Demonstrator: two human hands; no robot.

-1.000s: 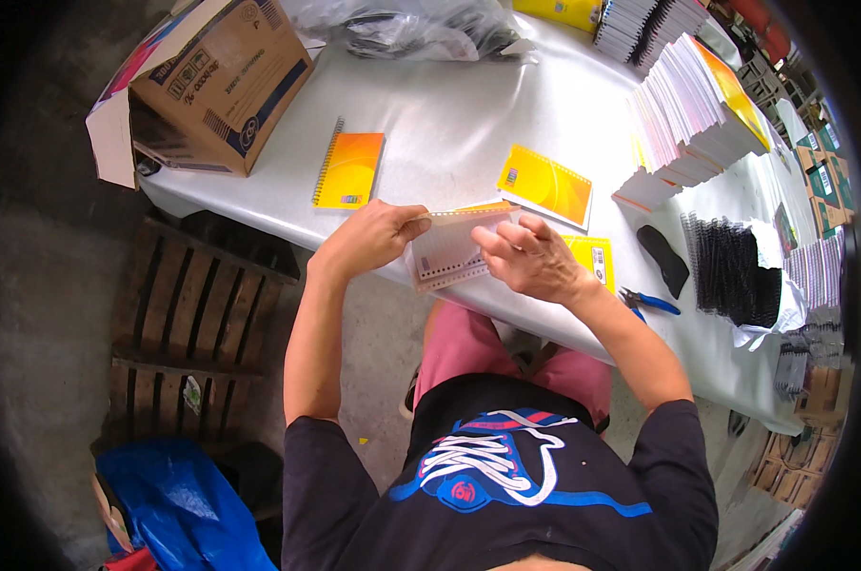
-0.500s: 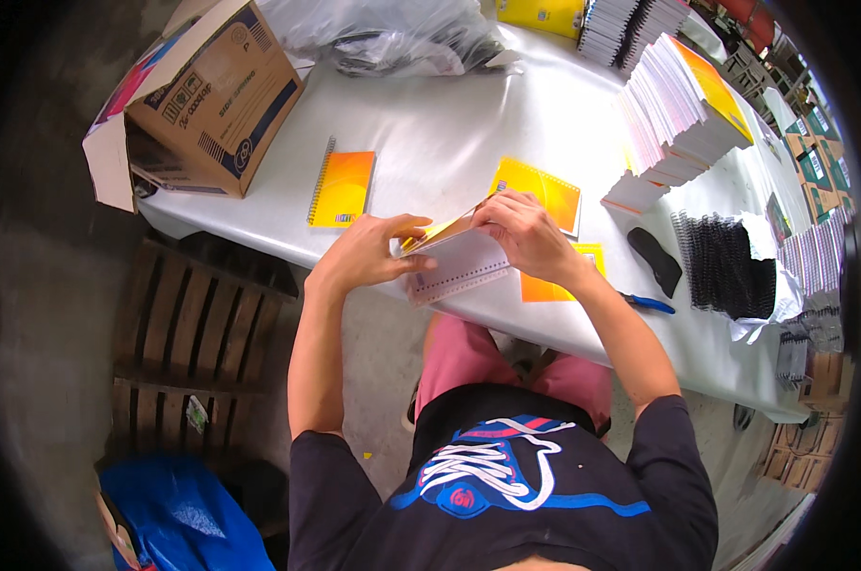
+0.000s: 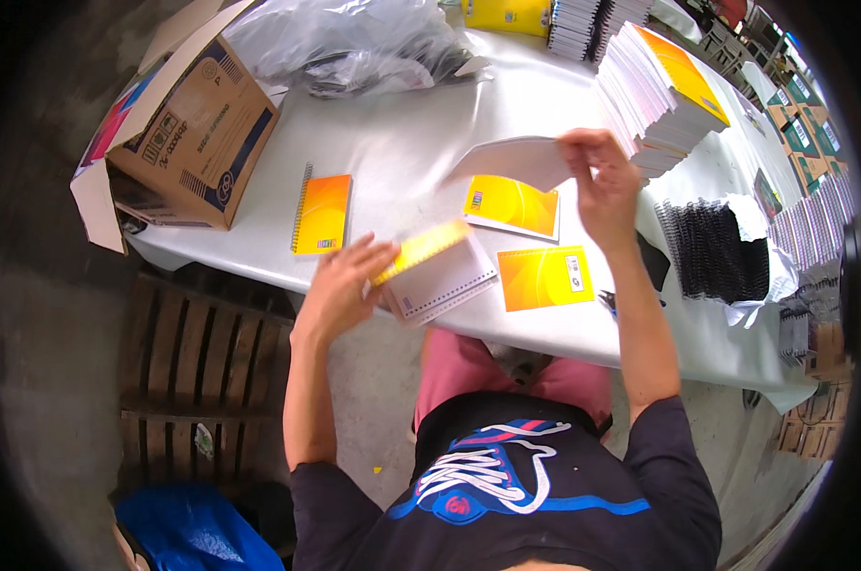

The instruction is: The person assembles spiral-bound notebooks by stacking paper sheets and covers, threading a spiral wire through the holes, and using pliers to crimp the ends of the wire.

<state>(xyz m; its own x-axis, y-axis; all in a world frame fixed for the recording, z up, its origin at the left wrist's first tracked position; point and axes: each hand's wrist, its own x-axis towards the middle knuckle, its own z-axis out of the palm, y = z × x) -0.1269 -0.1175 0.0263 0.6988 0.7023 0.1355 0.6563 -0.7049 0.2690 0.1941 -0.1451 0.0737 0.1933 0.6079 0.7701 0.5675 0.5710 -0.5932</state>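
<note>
The hands are apart: the left hand [image 3: 346,285] grips the left end of a punched notebook block [image 3: 440,281] with a yellow flap at the near edge of the desk [image 3: 402,143], while the right hand [image 3: 602,186] pinches a pale sheet [image 3: 516,157], blurred and perhaps more than 1 leaf, by its right end. Below that sheet lie 2 yellow notebooks [image 3: 546,281], and a spiral-bound notebook [image 3: 322,214] rests beyond the left hand, near a cardboard box [image 3: 197,133].
</note>
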